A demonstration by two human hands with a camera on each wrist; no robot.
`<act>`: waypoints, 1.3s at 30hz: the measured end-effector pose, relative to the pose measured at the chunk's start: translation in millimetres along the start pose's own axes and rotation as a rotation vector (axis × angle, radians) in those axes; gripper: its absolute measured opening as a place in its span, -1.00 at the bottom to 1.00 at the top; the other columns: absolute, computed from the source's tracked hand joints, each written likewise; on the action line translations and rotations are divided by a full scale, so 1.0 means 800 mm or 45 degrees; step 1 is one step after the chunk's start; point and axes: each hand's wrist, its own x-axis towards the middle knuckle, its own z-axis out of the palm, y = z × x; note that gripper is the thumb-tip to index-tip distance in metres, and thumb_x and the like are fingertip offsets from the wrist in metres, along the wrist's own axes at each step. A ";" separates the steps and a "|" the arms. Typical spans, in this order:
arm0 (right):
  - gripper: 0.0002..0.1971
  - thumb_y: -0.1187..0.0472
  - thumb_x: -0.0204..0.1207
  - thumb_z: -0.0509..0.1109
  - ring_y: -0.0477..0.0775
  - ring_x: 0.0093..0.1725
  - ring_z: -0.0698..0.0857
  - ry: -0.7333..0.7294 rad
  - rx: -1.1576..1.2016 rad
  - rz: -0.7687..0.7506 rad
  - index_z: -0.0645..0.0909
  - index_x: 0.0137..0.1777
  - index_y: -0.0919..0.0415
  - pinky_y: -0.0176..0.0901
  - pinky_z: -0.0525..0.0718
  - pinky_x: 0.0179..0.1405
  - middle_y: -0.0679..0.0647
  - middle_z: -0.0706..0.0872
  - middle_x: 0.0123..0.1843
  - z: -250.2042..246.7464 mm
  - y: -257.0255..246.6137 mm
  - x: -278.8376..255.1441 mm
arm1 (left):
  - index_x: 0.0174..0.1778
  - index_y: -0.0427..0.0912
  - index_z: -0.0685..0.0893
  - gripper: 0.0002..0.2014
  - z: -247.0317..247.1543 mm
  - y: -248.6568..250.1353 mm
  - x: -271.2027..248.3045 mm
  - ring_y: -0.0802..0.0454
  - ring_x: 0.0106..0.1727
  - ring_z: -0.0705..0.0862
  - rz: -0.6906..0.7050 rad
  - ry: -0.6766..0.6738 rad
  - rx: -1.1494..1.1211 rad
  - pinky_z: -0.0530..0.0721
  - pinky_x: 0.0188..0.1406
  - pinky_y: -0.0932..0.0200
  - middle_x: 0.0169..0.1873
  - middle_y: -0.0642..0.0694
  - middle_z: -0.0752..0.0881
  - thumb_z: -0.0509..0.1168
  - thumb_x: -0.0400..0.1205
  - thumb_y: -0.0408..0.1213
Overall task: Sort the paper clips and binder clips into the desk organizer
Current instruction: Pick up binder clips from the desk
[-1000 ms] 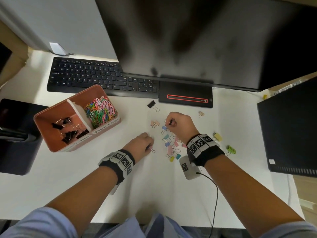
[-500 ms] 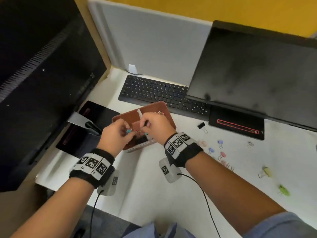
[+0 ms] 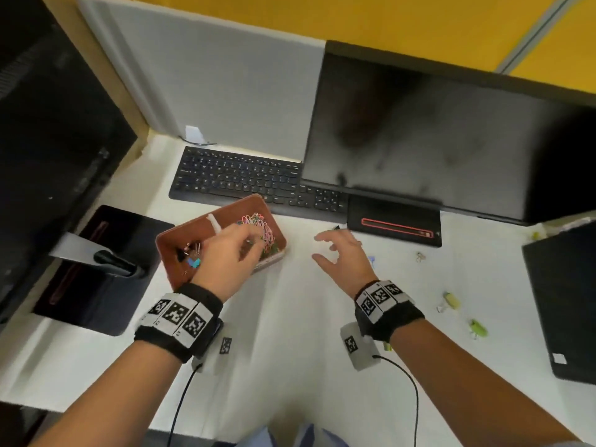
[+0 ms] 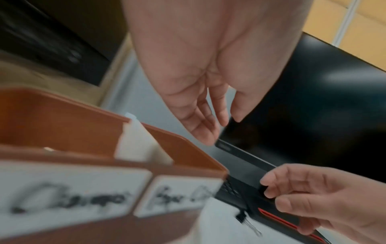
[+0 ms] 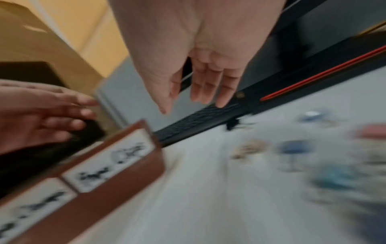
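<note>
The brown desk organizer point(image 3: 225, 211) stands left of centre, split by a white divider point(image 4: 135, 142). Its left compartment holds binder clips point(image 3: 193, 254), its right one coloured paper clips point(image 3: 263, 227). My left hand point(image 3: 253, 245) hovers over the paper-clip side with loosely curved fingers and nothing in it, as the left wrist view point(image 4: 217, 130) also shows. My right hand point(image 3: 322, 248) is spread open above the desk, right of the organizer, and empty point(image 5: 194, 105). A black binder clip point(image 4: 243, 217) lies beside the organizer; blue point(image 3: 371, 260), yellow point(image 3: 451, 300) and green point(image 3: 479, 329) ones lie further right.
A black keyboard point(image 3: 245, 179) lies behind the organizer. The monitor point(image 3: 451, 140) and its base point(image 3: 396, 224) fill the back right. A second screen's stand point(image 3: 103, 269) is at the left, a black device point(image 3: 564, 301) at the right edge.
Both hands were together over the organizer holding clips; now both are empty. The right hand has moved right, off the organizer, and the left hand has shifted over the paper-clip side.
</note>
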 end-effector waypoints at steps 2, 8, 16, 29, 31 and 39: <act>-0.60 0.10 0.40 0.49 0.04 0.26 0.50 -0.008 -0.128 0.183 0.55 0.24 -0.04 -0.16 0.39 0.35 0.01 0.53 0.26 -0.023 0.046 -0.008 | 0.07 -0.07 0.65 -0.83 0.040 0.015 0.010 0.08 -0.04 0.65 0.048 -0.114 -0.032 0.65 0.06 0.17 0.03 -0.02 0.61 0.33 0.57 -0.29; -0.51 -0.05 0.36 0.51 0.18 0.48 0.33 -0.154 -0.240 0.437 0.53 0.29 -0.07 0.04 0.32 0.48 0.09 0.35 0.49 -0.050 0.113 -0.015 | 0.29 0.00 0.56 -0.60 0.157 0.035 0.035 0.01 0.24 0.51 0.139 -0.446 0.138 0.46 0.35 0.16 0.23 -0.08 0.47 0.33 0.53 -0.35; -0.73 0.21 0.43 0.46 0.15 0.32 0.38 -0.233 -0.215 0.341 0.65 0.14 0.13 -0.19 0.39 0.23 0.10 0.37 0.36 -0.031 0.131 0.005 | 0.18 -0.03 0.68 -0.67 0.238 0.017 0.058 -0.09 0.19 0.49 0.096 -0.570 0.309 0.45 0.26 0.18 0.14 -0.09 0.54 0.37 0.50 -0.34; -0.65 0.32 0.41 0.47 0.08 -0.04 0.63 -0.335 -0.091 0.296 0.60 0.20 0.16 -0.16 0.63 0.10 0.11 0.51 0.03 -0.057 0.146 0.023 | -0.20 -0.17 0.66 -0.88 0.247 0.010 0.058 0.15 -0.35 0.46 -0.022 -0.405 0.144 0.40 -0.28 0.40 -0.29 -0.05 0.53 0.41 0.44 -0.45; -0.73 0.32 0.43 0.46 0.07 -0.06 0.63 -0.355 -0.123 0.283 0.65 0.15 0.21 -0.20 0.62 0.08 0.12 0.50 0.03 -0.059 0.146 0.025 | -0.20 -0.12 0.65 -0.89 0.245 0.011 0.056 0.05 -0.30 0.48 -0.010 -0.436 0.214 0.48 -0.21 0.24 -0.29 -0.03 0.54 0.39 0.46 -0.42; -0.84 0.38 0.39 0.48 -0.10 -0.15 0.58 -0.359 -0.053 0.271 0.71 -0.04 0.26 -0.61 0.41 -0.31 0.05 0.68 -0.09 -0.064 0.157 0.019 | -0.04 -0.19 0.62 -0.79 0.228 0.024 0.070 0.01 -0.26 0.57 -0.079 -0.364 0.106 0.56 -0.07 0.20 -0.09 -0.07 0.51 0.41 0.45 -0.46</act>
